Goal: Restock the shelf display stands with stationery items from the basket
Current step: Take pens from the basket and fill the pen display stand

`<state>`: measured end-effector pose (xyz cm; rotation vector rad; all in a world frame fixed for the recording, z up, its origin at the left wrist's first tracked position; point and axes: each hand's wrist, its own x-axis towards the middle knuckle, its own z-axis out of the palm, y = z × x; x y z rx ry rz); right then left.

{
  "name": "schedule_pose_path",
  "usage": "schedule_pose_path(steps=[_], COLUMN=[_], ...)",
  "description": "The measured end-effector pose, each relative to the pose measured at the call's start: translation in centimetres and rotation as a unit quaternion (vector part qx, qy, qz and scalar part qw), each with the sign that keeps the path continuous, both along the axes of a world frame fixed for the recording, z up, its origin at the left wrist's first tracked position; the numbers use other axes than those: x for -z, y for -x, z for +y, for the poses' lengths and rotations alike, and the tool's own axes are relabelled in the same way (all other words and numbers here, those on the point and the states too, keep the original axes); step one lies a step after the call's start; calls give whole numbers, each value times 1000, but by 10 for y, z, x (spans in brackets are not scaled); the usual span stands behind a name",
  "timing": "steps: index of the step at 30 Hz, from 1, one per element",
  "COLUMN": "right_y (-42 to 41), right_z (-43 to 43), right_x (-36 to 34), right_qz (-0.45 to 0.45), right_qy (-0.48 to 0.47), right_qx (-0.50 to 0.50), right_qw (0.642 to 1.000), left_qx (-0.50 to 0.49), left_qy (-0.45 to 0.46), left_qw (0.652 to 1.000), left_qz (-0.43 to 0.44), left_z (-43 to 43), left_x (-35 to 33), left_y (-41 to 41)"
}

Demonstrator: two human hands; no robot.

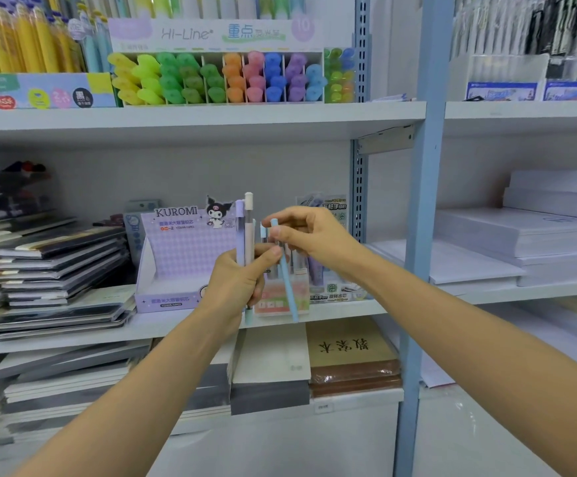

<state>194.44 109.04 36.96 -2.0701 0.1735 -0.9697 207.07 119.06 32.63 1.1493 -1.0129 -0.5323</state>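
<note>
Pens (248, 228) in left hand (238, 282), right hand (309, 235)

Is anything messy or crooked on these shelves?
Yes. The notebooks on the left of the middle shelf are a slumped pile, slid sideways with uneven edges. The purple box beside them looks empty where it shows. The paper stacks on the right lie neat.

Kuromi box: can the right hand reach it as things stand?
Probably yes. The right hand, pinching a blue pen, is level with the Kuromi box; only the left hand with its pens stands partly in front.
</note>
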Motion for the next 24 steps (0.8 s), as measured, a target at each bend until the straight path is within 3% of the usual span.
schedule_pose_path(steps=[7, 9, 15, 24], right_y=[1, -2, -17, -30], right_z=[-17, -26, -49, -60], right_x=[-21, -21, 2, 19], right_qz=[-154, -163, -93, 11], right_qy=[-28, -5, 71, 142], right_qx=[97, 141, 225, 214], right_qw=[983, 976, 967, 966], left_qx=[-22, -16, 24, 63], left_qy=[-32, -38, -49, -35], left_qw=[997, 995, 994, 993], left_qz=[68, 92, 93, 94], left_z=[-1, -2, -8, -10], left_x=[-3, -2, 5, 10], left_y=[-19, -25, -31, -36])
